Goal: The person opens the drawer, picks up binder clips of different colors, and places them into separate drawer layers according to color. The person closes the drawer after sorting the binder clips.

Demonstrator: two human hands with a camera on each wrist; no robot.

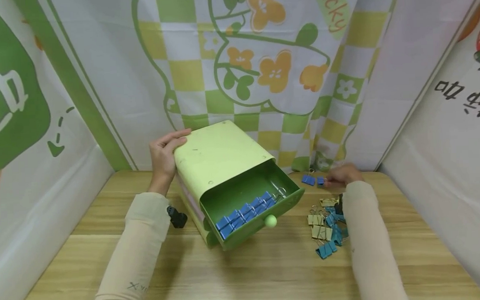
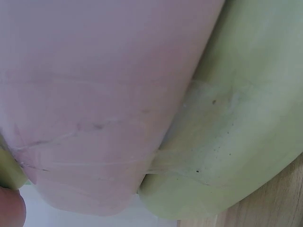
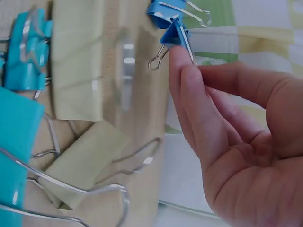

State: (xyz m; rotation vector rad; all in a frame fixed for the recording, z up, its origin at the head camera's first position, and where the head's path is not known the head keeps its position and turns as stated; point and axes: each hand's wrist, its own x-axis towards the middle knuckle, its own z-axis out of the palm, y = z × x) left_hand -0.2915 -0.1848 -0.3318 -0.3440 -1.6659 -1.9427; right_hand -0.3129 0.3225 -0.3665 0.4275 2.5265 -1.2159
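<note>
A light green drawer box (image 1: pixel 224 155) sits at an angle on the table, its drawer (image 1: pixel 247 244) pulled out toward the front. Several blue binder clips (image 1: pixel 248 210) lie in a row along the drawer's front. My left hand (image 1: pixel 164 155) grips the box's back left edge; the left wrist view is filled by the box's pinkish side panel (image 2: pixel 94 104) and green casing, with a fingertip at its corner. At the right, my right hand (image 1: pixel 346 174) pinches a small blue binder clip (image 3: pixel 174 34) by its wire handle. Another blue binder clip (image 1: pixel 308 180) is right beside it.
A pile of teal clips (image 1: pixel 327 250) and pale yellow clips (image 1: pixel 321 232) lies near the right forearm. A small black object (image 1: pixel 176 217) is beside the left sleeve. Patterned curtain (image 1: pixel 269 69) hangs behind the wooden table (image 1: pixel 292 276), with white fabric walls on both sides.
</note>
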